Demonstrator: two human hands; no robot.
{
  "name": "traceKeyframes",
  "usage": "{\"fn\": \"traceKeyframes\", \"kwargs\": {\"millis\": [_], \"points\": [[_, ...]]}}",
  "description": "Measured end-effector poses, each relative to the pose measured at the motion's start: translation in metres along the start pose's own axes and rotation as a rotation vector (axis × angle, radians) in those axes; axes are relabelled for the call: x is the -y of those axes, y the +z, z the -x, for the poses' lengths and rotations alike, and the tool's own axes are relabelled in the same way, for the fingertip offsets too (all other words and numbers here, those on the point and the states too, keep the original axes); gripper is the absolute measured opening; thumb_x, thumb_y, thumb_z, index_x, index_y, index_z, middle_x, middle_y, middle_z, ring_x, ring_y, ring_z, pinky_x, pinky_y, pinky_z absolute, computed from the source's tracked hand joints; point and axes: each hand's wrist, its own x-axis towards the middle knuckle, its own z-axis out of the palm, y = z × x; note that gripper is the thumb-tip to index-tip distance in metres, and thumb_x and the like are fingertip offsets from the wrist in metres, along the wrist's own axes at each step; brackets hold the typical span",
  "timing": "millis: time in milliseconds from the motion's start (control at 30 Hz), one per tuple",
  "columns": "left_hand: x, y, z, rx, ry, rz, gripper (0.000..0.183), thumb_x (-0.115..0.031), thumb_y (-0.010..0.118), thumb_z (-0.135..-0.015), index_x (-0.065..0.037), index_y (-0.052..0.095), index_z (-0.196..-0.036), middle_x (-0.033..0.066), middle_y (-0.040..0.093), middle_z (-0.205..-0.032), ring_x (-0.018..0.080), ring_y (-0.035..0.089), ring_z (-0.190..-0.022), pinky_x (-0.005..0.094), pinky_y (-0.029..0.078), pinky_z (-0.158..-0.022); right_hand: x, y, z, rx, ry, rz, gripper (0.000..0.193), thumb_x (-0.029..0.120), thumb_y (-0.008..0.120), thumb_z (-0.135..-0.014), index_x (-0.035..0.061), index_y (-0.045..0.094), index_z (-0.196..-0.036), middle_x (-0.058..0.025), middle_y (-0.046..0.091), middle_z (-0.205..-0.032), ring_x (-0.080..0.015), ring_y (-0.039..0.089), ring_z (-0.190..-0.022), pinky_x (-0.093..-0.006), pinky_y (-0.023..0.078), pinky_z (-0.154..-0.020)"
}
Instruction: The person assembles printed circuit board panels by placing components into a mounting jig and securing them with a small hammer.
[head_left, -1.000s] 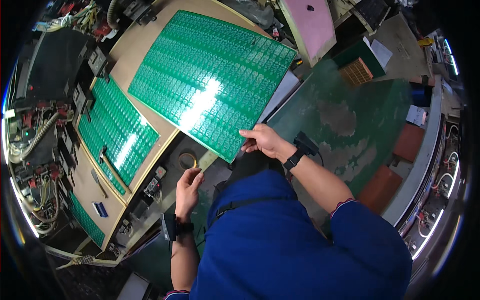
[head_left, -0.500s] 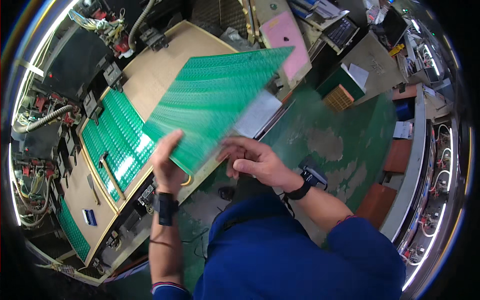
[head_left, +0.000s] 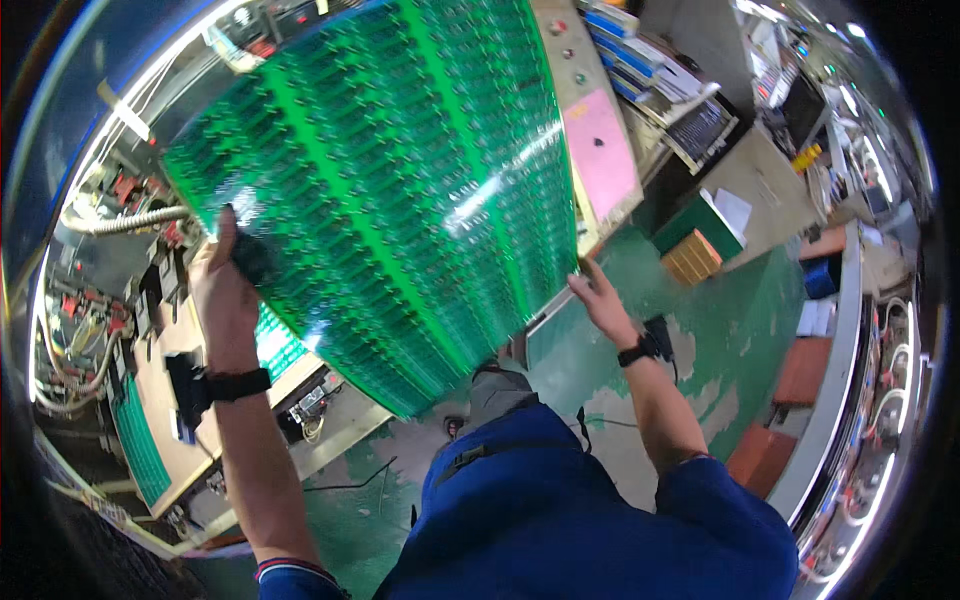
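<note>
I hold up a large green panel (head_left: 400, 190) with rows of fine raised pattern, like a circuit board sheet; bright light reflects off it. My left hand (head_left: 225, 300) is closed on its left edge, thumb lying on the near face. At the right edge, my right hand (head_left: 603, 303) grips near the lower corner, its fingers partly behind the panel. Below the panel on the left, part of another green panel (head_left: 278, 343) shows on the bench. The raised panel hides most of the bench top.
A tan bench board (head_left: 175, 350) with a further green panel (head_left: 140, 450) lies at left, beside machine fixtures and a grey ribbed hose (head_left: 125, 220). At right stand a pink sheet (head_left: 600, 155), a keyboard (head_left: 703, 132), a green box (head_left: 685, 225) and an orange block (head_left: 692, 258).
The green panel has been raised and turned, its broad face now toward me. My left hand moved left and up; my right hand moved right and took hold of the panel's right edge.
</note>
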Motion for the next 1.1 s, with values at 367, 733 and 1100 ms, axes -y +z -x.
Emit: {"fn": "traceKeyframes", "kwargs": {"millis": [367, 733, 1100], "points": [[0.176, -0.018, -0.053, 0.176, -0.337, -0.482, 0.034, -0.033, 0.066, -0.097, 0.0, 0.072, -0.097, 0.0062, 0.071, -0.091, 0.014, 0.061, -0.08, 0.0322, 0.049, -0.073, -0.1, -0.018, -0.065, -0.106, 0.286, -0.156, 0.028, 0.026, 0.062, -0.103, -0.0017, 0.066, -0.103, -0.0007, 0.065, -0.1, -0.011, 0.054, -0.092, -0.0299, 0.044, -0.084], [0.295, -0.049, 0.011, -0.145, -1.002, -0.417, 0.029, -0.011, 0.066, -0.091, 0.0, 0.06, -0.117, 0.001, 0.062, -0.084, 0.0102, 0.052, -0.07, 0.028, 0.044, -0.061, -0.067, 0.023, -0.257, -0.083, 0.224, 0.342, 0.029, 0.022, 0.063, -0.1, -0.0016, 0.057, -0.084, -0.0002, 0.053, -0.078, -0.0111, 0.044, -0.075, -0.0317, 0.039, -0.069], [0.335, -0.091, -0.123, 0.145, -0.596, -1.166, 0.027, -0.017, 0.082, -0.079, -0.002, 0.062, -0.09, 0.005, 0.06, -0.072, 0.0169, 0.06, -0.068, 0.0341, 0.05, -0.067, -0.042, 0.099, -0.427, 0.278, 0.273, 0.153, 0.047, 0.0, 0.073, -0.088, -0.0083, 0.054, -0.131, -0.0135, 0.069, -0.121, -0.0191, 0.065, -0.106, -0.0301, 0.048, -0.094]]}}
